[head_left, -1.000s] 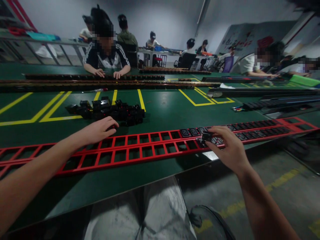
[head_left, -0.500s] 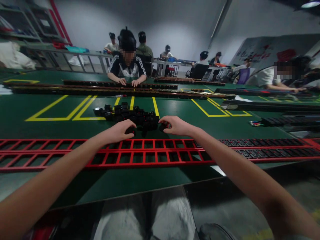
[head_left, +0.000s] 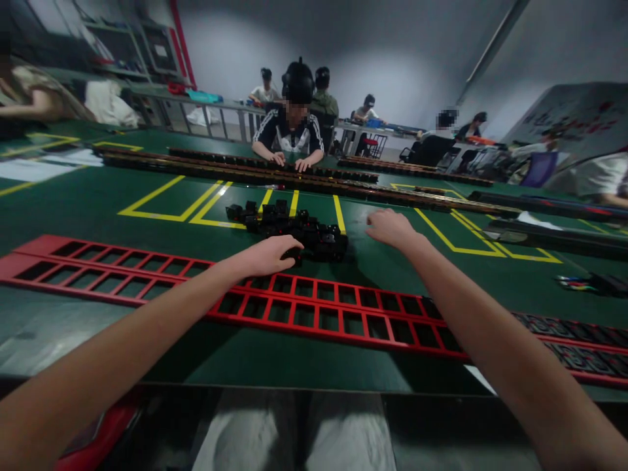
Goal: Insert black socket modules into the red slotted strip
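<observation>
A heap of small black block-shaped parts (head_left: 314, 234) lies on the green table. My left hand (head_left: 275, 255) is at the near side of the heap, its thumb and fingers curled around a small black part. To the right of the heap, my right hand (head_left: 391, 227) is held above the table with its fingers bent together. Whatever may be inside it is hidden. Below both hands stretches a red frame (head_left: 314, 296) with two rows of rectangular openings. Black parts (head_left: 579, 337) fill the openings at its right end, partly behind my right forearm.
Across the table a person (head_left: 289, 134) works with both hands at long dark strips (head_left: 235, 167). Yellow tape outlines (head_left: 152, 214) mark the tabletop. Dark bars (head_left: 554, 235) and a bundle of coloured wires (head_left: 574, 282) lie to the right. Other people sit farther back.
My right hand has moved away from the heap, to the right and slightly farther out. My left hand stays by the heap. The whole view has turned left and tilted.
</observation>
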`<act>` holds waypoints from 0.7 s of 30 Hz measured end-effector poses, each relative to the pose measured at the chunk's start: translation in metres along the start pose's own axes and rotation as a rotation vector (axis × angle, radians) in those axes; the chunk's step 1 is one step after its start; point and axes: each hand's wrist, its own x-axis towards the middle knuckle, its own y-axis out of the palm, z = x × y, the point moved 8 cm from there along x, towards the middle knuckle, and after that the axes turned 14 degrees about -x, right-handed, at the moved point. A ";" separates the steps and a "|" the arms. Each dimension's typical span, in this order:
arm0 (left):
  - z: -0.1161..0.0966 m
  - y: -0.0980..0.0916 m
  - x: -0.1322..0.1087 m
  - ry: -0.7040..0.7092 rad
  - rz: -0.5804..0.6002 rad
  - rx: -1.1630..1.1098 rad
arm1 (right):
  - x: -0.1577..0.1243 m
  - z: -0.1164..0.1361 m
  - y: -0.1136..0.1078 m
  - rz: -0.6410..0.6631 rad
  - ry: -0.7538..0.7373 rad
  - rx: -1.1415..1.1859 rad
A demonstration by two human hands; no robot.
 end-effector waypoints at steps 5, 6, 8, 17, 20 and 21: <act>0.007 -0.005 0.001 -0.073 -0.036 0.023 | -0.017 0.090 0.003 -0.049 -0.220 0.015; 0.008 -0.005 0.002 -0.078 -0.035 0.010 | -0.022 0.102 0.005 -0.046 -0.274 -0.002; 0.009 -0.004 0.003 -0.064 -0.028 -0.025 | -0.030 0.116 0.009 -0.040 -0.344 -0.040; 0.004 0.003 -0.002 -0.015 -0.008 -0.025 | -0.039 0.127 0.006 -0.072 -0.362 -0.122; 0.003 0.003 -0.003 -0.005 0.002 -0.009 | -0.040 0.131 0.005 -0.082 -0.363 -0.141; 0.002 0.003 -0.003 0.006 0.003 -0.008 | -0.040 0.132 0.005 -0.080 -0.364 -0.150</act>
